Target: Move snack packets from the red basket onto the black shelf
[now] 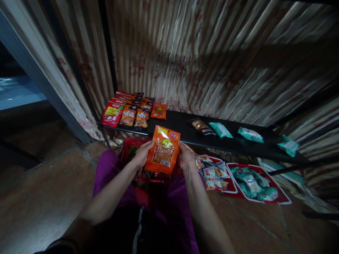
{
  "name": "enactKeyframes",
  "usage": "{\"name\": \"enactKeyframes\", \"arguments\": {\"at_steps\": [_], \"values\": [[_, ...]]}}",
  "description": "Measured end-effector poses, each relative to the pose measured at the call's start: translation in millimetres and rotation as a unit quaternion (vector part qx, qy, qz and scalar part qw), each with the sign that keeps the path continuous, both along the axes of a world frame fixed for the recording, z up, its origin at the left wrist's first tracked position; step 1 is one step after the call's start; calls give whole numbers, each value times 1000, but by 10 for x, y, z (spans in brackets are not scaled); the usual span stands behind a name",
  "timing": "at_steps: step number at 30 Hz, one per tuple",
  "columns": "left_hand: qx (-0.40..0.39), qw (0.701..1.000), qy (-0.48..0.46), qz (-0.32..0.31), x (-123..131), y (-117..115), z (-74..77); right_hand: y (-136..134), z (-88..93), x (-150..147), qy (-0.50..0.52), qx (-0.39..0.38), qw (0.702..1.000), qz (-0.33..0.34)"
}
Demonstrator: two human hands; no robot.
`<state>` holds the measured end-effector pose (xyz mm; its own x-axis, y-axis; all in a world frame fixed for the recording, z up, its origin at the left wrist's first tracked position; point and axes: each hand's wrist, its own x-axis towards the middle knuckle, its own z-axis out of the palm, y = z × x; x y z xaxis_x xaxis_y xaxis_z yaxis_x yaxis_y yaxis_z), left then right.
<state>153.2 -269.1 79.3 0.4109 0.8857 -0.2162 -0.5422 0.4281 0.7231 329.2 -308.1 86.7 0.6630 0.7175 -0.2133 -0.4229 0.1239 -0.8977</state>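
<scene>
My left hand point(143, 154) and my right hand point(186, 154) grip the two side edges of an orange snack packet point(163, 150), which has a clear window showing brown sticks. Its face is turned toward me, above a red basket point(126, 145) between my knees. The packet and my hands hide much of what lies in that basket. Behind it on the black shelf, a similar orange snack packet point(159, 110) lies at the end of rows of red packets point(112, 113) and small orange-and-black packets point(128, 115).
The low black shelf point(174, 124) also bears a brown packet point(200, 126) and several green packets point(221, 130). On the tiled floor at right stand a basket point(233, 183) of mixed snack bags and a basket point(283, 192) of green packets. A striped curtain point(185, 63) hangs behind.
</scene>
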Motion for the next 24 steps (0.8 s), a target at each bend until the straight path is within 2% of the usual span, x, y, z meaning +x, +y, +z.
{"name": "enactKeyframes", "arguments": {"at_steps": [9,14,20,24], "values": [[52,994,59,-71,-34,-133,-20,49,-67,129,30,-3,999,-46],[33,995,81,-41,20,-131,-74,64,-36,131,29,-17,999,-36],[43,995,87,0,25,-23,-109,-90,77,78,37,-70,996,50],[33,996,82,11,15,60,-92,-311,3,8,62,-70,988,125]]}}
